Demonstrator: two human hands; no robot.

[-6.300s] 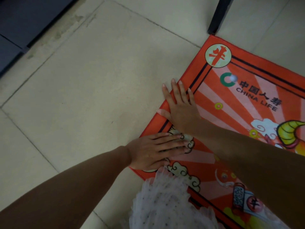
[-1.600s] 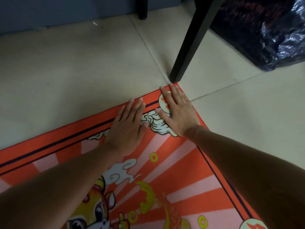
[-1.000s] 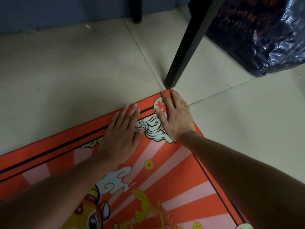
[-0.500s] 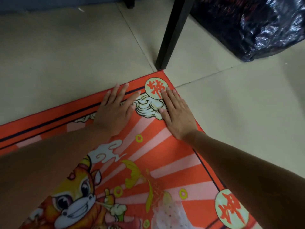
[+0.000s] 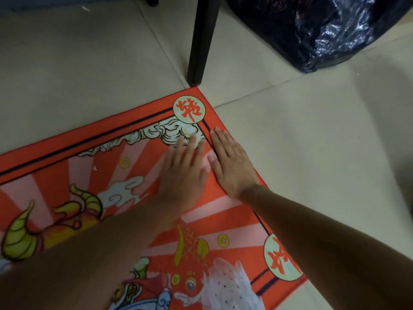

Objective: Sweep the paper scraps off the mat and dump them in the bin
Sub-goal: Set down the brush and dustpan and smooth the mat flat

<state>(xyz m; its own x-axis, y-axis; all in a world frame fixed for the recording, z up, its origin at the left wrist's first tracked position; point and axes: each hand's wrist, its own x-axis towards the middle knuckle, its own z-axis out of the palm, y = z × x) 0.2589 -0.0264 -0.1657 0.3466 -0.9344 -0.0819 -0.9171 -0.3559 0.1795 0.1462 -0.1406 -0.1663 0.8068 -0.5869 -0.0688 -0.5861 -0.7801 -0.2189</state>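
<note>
A red printed mat (image 5: 111, 139) with cartoon figures lies flat on the tiled floor, its far right corner by a black leg. My left hand (image 5: 183, 173) rests palm down on the mat, fingers spread, slightly blurred. My right hand (image 5: 232, 166) lies flat beside it along the mat's right border, the two hands touching at the thumbs. Neither hand holds anything. One small white paper scrap (image 5: 95, 168) sits on the mat left of my hands. A dark blue plastic bin bag (image 5: 324, 27) fills the top right.
A black furniture leg (image 5: 201, 41) stands on the floor just beyond the mat's corner. Pale floor tiles (image 5: 312, 142) surround the mat. A tiny white speck (image 5: 86, 8) lies on the floor at the top left. White dotted fabric (image 5: 228, 287) covers the mat's near edge.
Both hands have slid back from the mat's far corner toward me, and my left hand has moved right until it meets my right hand. The view has shifted, showing more of the mat.
</note>
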